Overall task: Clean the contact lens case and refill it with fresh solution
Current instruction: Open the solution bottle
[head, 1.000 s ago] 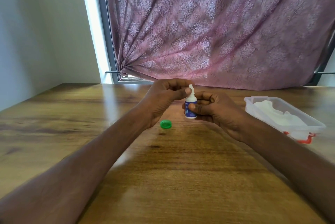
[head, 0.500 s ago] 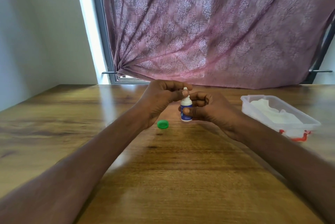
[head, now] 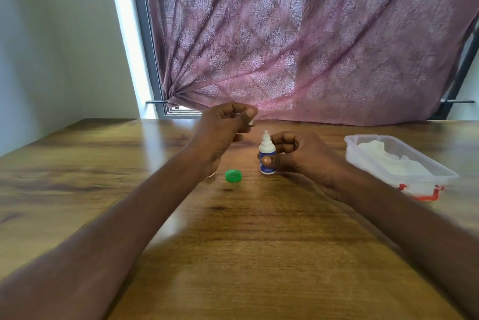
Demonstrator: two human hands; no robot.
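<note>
Now my right hand point(head: 303, 159) grips the small bottle point(head: 267, 157), upright on the table point(head: 233, 255), thumb across its label. My left hand point(head: 223, 125), raised just left of it, pinches something small and white, too blurred to name. A green cap point(head: 233, 176) lies left of the bottle.

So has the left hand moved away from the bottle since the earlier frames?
Yes. The left hand has lifted up and left off the bottle, whose nozzle is now bare.
</note>
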